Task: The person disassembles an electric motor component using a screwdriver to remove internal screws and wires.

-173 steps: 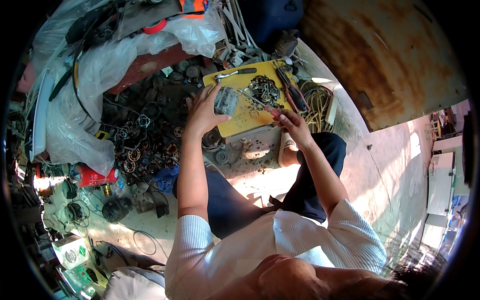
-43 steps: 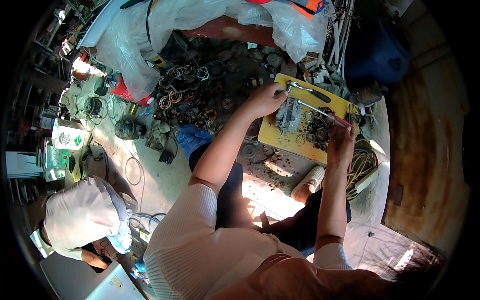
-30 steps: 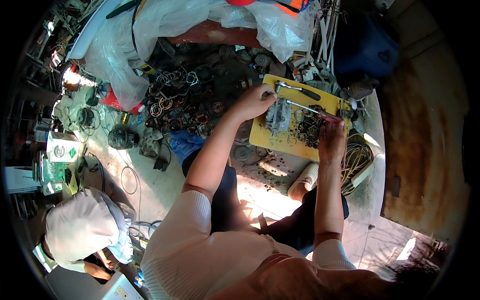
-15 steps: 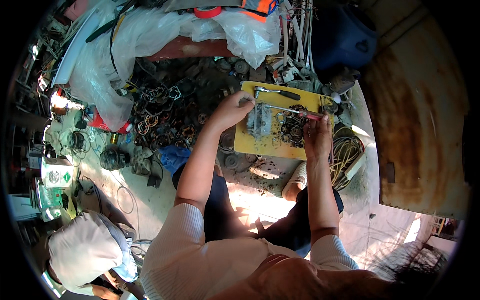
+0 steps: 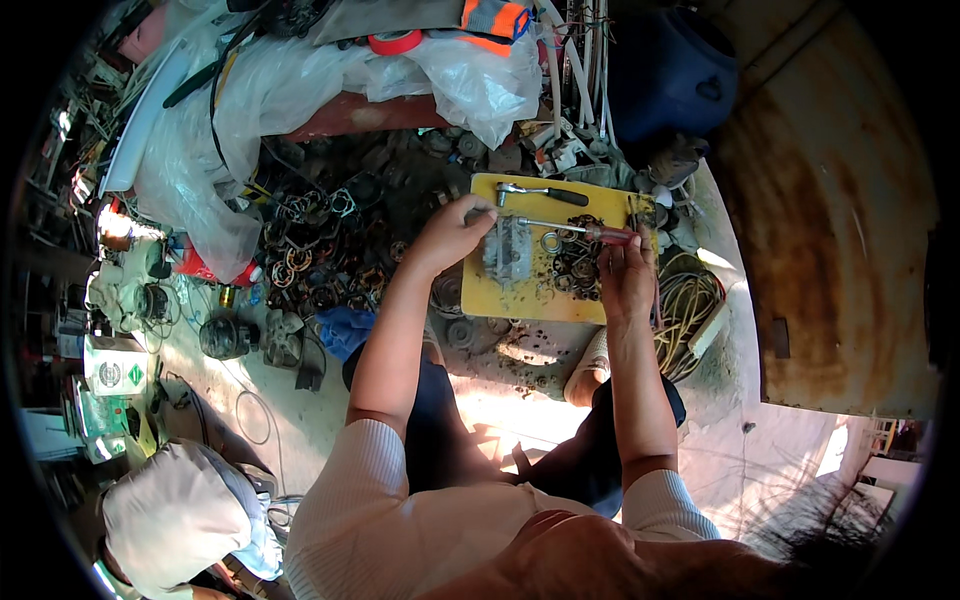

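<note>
A yellow board (image 5: 555, 306) lies in front of me, strewn with dark grit. My right hand (image 5: 627, 280) is closed round the red handle of a screwdriver (image 5: 608, 234). Its long metal shaft points left, and the tip reaches the top of a grey, ribbed block (image 5: 508, 252). My left hand (image 5: 452, 236) is closed at the upper left corner of this block, fingertips pinched on its edge. Several dark metal rings (image 5: 572, 268) lie on the board between the block and my right hand. Above the screwdriver rests a ratchet wrench (image 5: 540, 193) with a black handle.
Piles of dark metal parts (image 5: 300, 250) lie left of the board. Clear plastic sheeting (image 5: 330, 95) and a red tape roll (image 5: 395, 42) are beyond. A blue drum (image 5: 672, 75) stands far right, above coiled cable (image 5: 690, 305). Another person (image 5: 180, 520) crouches at lower left.
The whole view has shifted slightly, so the board sits a little lower and further left. Both hands keep their grips, and the screwdriver stays across the board at nearly the same place.
</note>
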Tool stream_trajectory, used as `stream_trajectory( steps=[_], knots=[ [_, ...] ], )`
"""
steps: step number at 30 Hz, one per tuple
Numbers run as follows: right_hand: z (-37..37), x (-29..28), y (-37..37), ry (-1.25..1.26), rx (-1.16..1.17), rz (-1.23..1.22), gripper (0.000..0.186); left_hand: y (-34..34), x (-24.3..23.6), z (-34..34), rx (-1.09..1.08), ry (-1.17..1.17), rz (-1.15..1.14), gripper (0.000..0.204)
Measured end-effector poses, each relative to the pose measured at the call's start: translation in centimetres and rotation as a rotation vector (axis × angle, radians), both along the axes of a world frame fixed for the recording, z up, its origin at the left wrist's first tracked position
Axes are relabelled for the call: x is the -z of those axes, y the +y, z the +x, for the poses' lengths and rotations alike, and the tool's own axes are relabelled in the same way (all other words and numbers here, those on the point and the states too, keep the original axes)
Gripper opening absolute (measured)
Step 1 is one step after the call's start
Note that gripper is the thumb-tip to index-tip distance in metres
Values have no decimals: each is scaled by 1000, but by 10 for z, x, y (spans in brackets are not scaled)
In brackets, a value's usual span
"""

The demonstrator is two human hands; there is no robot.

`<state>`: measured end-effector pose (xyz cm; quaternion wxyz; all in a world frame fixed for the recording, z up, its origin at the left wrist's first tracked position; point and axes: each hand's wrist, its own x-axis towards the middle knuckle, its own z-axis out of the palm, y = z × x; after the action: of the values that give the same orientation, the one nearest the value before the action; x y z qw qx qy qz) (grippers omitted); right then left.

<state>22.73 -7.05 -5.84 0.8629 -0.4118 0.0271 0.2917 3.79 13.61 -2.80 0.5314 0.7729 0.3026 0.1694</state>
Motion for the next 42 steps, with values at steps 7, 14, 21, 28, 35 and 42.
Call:
stream_trajectory(
  steps=[7,14,21,28,35,42],
  knots=[
    [-7,-10,4,3,21,-41,35,1,-2,2,-17,76,-25,29],
    [0,0,1,-56,-17,7,35,-2,0,3,-47,60,17,34],
    [-10,-19,5,13,10,-116,41,2,0,-1,-29,-4,-47,35],
    [2,4,2,-32,-14,13,40,0,6,5,-91,23,77,31],
    [0,-4,0,-18,-23,-92,40,1,4,0,-24,-37,-15,37],
    [3,0,2,-15,-25,-37,38,-13,-19,8,-128,232,141,36]
  ],
)
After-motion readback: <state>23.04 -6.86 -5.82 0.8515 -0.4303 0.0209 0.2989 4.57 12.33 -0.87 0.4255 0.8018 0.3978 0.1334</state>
